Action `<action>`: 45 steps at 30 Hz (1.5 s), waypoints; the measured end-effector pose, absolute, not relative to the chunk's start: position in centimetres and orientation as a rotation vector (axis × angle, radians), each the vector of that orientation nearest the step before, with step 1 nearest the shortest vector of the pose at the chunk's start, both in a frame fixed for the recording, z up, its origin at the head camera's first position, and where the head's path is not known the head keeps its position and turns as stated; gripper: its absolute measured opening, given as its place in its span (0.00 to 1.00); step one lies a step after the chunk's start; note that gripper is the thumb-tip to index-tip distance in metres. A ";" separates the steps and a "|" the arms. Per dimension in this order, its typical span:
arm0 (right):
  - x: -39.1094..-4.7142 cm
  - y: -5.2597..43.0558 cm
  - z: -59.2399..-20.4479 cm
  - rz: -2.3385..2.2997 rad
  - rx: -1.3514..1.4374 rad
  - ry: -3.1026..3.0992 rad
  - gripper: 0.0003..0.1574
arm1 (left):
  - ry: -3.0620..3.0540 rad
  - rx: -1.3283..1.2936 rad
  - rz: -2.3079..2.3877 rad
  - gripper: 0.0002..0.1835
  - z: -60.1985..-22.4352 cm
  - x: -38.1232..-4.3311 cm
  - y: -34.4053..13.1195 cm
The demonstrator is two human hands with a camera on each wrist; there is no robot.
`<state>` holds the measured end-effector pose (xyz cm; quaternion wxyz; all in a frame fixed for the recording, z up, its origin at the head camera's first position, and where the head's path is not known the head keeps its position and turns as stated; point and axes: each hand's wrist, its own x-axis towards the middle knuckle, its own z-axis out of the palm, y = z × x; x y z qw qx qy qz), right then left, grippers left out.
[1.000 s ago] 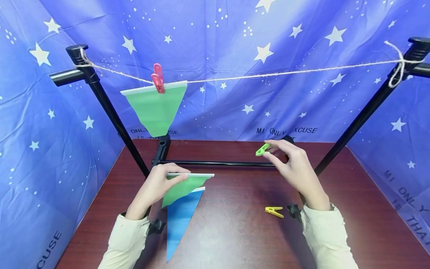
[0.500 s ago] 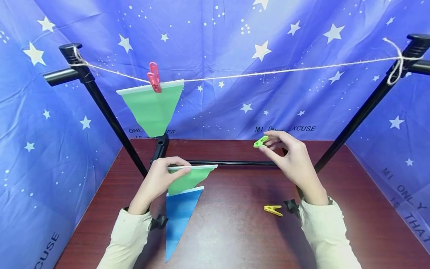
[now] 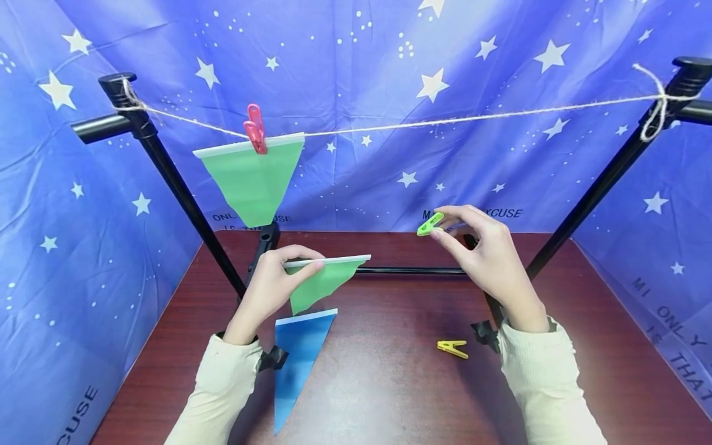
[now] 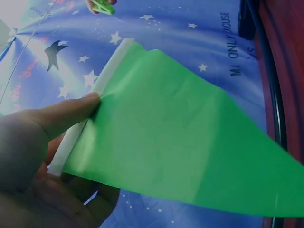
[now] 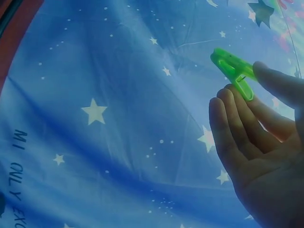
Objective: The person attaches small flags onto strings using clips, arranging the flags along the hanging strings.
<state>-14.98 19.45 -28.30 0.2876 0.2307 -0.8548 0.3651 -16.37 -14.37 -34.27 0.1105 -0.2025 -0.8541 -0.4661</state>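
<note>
- Green pennant is in the left hand, raised off the desk; thumb and fingers pinch its white top edge near one end, and the other end sticks out toward the right hand.
- Light-green clothespin is pinched between the thumb and fingertips of the right hand, on the side toward the left hand and clear of the desk.
- Both hands are well apart from each other, the right a little farther forward; pennant and clothespin do not touch.
- Blue pennant lies on the desk below the held pennant, just beside the left forearm, white edge away from the person and tip toward them.
- Yellow clothespin lies on the desk below the right hand, on the inner side of that forearm.
- String runs beyond and above both hands, tied to black posts on either side.
- Hanging green pennant, held by a red clothespin, is on the string above the left hand.
- Blue star-patterned cloth stands behind the string, beyond both hands.
</note>
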 end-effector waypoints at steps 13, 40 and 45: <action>-15.3 18.7 -26.3 0.851 0.657 -2.278 0.21 | -2.425 -0.640 -1.362 0.06 -33.1 -17.3 -13.6; -16.0 16.2 -21.4 0.764 0.820 -2.225 0.19 | -2.305 -0.657 -1.388 0.09 -30.6 -18.4 -12.4; -16.2 16.0 -20.7 0.765 0.827 -2.202 0.19 | -2.266 -0.660 -1.426 0.08 -30.1 -18.6 -12.2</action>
